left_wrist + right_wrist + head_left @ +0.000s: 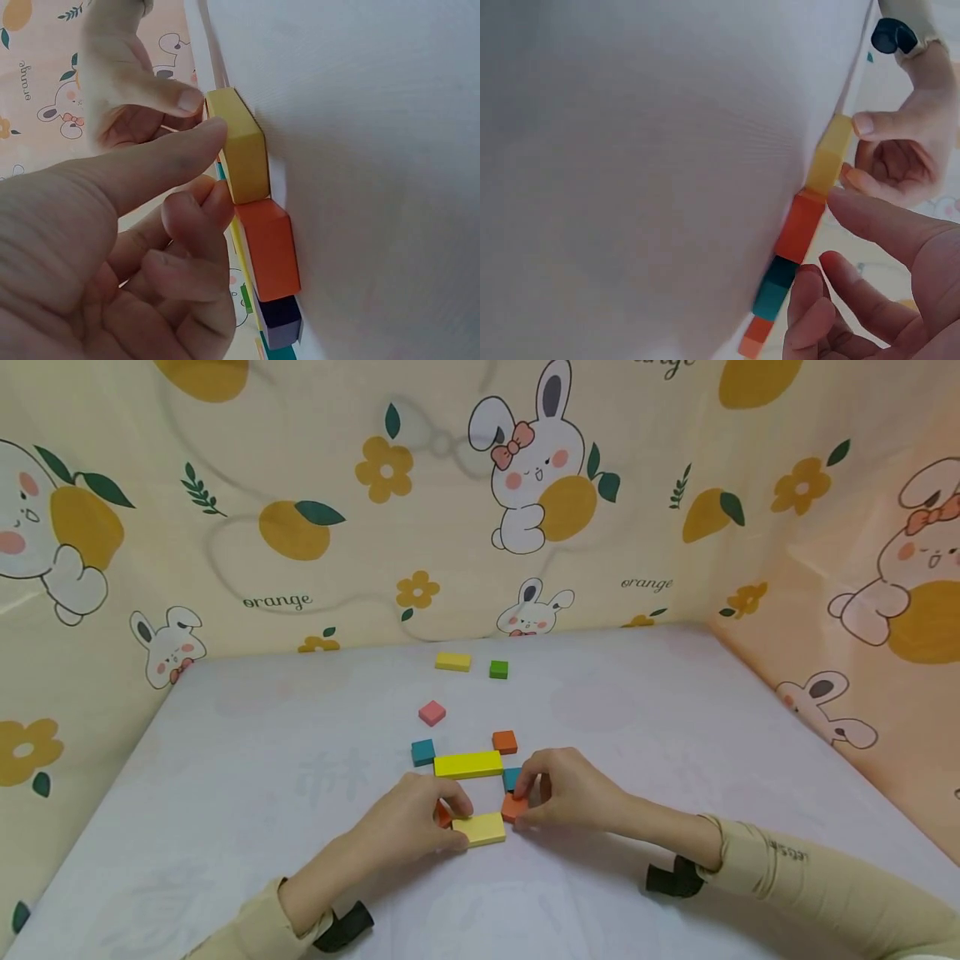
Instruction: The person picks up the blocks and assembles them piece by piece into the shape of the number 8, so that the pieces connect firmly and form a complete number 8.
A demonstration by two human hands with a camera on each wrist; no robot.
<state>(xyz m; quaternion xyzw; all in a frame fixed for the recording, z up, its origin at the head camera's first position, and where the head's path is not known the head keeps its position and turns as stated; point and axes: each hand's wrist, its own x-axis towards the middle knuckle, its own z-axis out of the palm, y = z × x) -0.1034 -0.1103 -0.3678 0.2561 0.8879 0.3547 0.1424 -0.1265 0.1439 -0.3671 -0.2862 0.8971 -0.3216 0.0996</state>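
In the head view my left hand (412, 817) pinches the left end of a pale yellow block (483, 829), thumb at the front and index finger at the back. An orange block (443, 815) is partly hidden behind that hand. My right hand (573, 793) holds another orange block (513, 807) between thumb and fingers, at the yellow block's right end. Behind it a blue block (512, 778) is half covered by the fingers. The right wrist view shows the yellow block (829, 154) and orange block (802, 226) end to end.
A long bright yellow block (468, 765) lies just behind the hands, with a blue block (423, 752) and an orange block (505, 742) near its ends. Farther back on the white tabletop (300, 718) are a pink block (432, 712), a yellow block (453, 662) and a green block (498, 669).
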